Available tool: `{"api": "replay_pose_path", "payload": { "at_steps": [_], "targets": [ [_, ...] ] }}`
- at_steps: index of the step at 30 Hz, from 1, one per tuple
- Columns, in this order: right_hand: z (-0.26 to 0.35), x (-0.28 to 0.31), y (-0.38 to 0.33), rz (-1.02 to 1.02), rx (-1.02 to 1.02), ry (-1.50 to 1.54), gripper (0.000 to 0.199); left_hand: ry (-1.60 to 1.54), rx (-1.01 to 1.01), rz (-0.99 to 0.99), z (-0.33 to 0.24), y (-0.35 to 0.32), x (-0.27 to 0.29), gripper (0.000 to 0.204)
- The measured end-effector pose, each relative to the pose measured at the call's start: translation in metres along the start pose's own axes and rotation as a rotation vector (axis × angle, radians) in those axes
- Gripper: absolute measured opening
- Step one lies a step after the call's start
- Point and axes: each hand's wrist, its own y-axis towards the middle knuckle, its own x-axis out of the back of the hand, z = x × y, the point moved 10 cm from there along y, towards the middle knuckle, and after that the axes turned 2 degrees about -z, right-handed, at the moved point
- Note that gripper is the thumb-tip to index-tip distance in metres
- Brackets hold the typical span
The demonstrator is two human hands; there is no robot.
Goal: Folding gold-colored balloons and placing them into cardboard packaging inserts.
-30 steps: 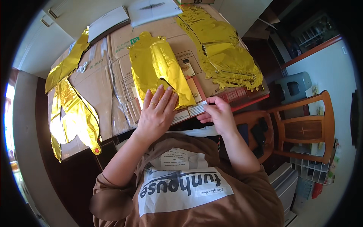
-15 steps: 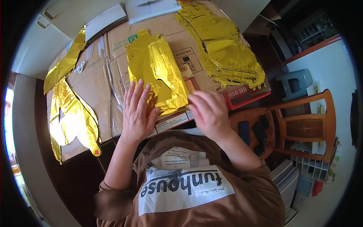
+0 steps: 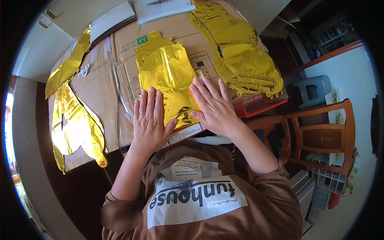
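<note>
A flat, folded gold foil balloon (image 3: 165,66) lies in front of me on the cardboard, its near end close to my body. My left hand (image 3: 150,122) rests flat over its near left edge, fingers outstretched and a ring on one of them. Flat along its near right edge lies my right hand (image 3: 214,106), fingers spread, fingertips over the foil's border. Neither hand grips anything. Beneath the near end of the foil, part of a printed sheet or box with a white label (image 3: 186,133) shows; the rest of it is covered.
Stacked gold foil balloons (image 3: 244,52) lie at the right, over a red plastic basket (image 3: 256,105). Another gold foil piece (image 3: 76,116) hangs over the cardboard's left edge. A small white coil (image 3: 84,71) sits nearby. Beyond the right side stand a wooden chair (image 3: 320,138) and a grey stool (image 3: 314,91).
My right hand has gone from curled fingers at the foil's edge to lying flat on it. The near part of the foil now lies flatter, and its open gap no longer shows.
</note>
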Motion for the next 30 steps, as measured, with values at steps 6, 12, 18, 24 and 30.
{"api": "replay_pose_path", "payload": {
  "at_steps": [6, 12, 18, 24, 30],
  "targets": [
    [-0.002, 0.002, 0.006, 0.008, 0.047, -0.033, 0.076, 0.04, 0.055, 0.028, 0.003, -0.004, -0.005, 0.086],
    [-0.003, 0.004, 0.014, 0.067, 0.125, -0.036, 0.076, -0.01, 0.078, 0.034, 0.011, -0.011, 0.001, 0.088],
    [-0.009, 0.007, 0.018, 0.12, 0.207, -0.059, 0.077, -0.148, 0.026, 0.03, 0.025, -0.02, 0.019, 0.087],
    [-0.011, 0.009, 0.018, 0.179, 0.272, -0.035, 0.078, -0.156, 0.036, -0.057, 0.025, -0.024, 0.021, 0.089],
    [-0.01, 0.007, 0.021, 0.13, 0.227, 0.005, 0.077, -0.143, 0.027, 0.005, 0.039, -0.009, 0.011, 0.084]
  ]
}}
